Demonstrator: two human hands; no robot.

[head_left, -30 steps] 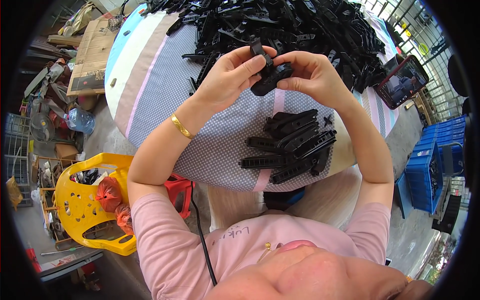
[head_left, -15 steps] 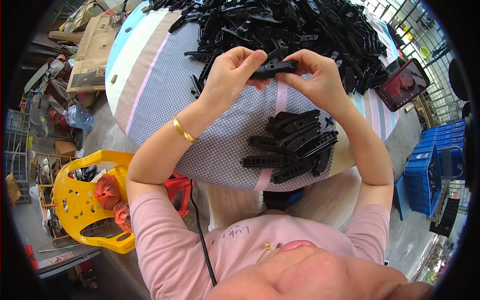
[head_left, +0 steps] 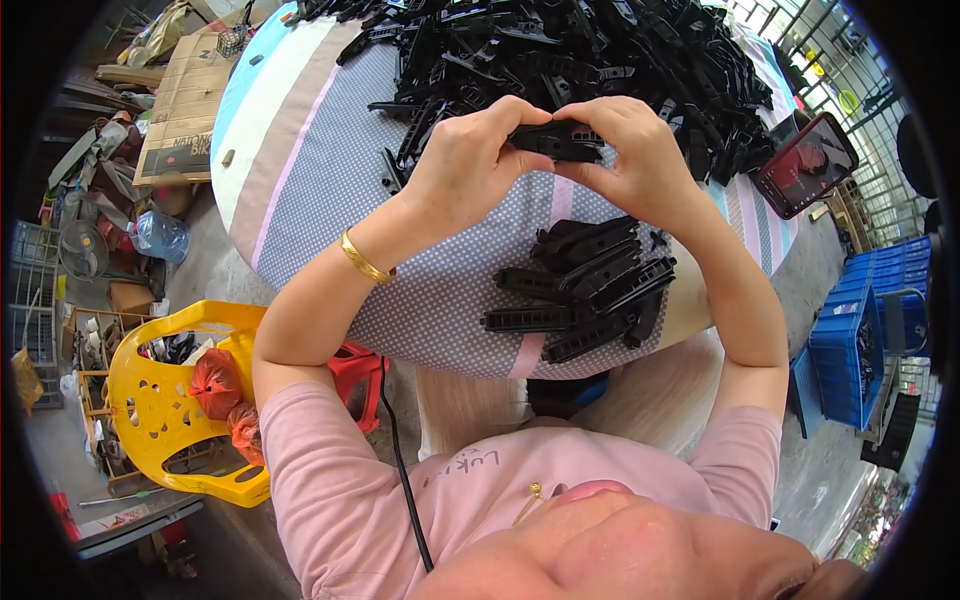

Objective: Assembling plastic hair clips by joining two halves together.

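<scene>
Black plastic part (head_left: 558, 140) spans between both hands, above the table (head_left: 300, 180). Left hand (head_left: 470, 165) and right hand (head_left: 640, 150) pinch its ends, fingers curled, wrists raised.

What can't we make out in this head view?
- Black plastic part: its ends are covered by the left hand and right hand; the exact grip is unclear.
- Big pile of black parts: cut off by the top edge, single pieces too tangled to count.
- Phone screen: too small to read.
- Yellow chair: partly hidden by red bags.
</scene>
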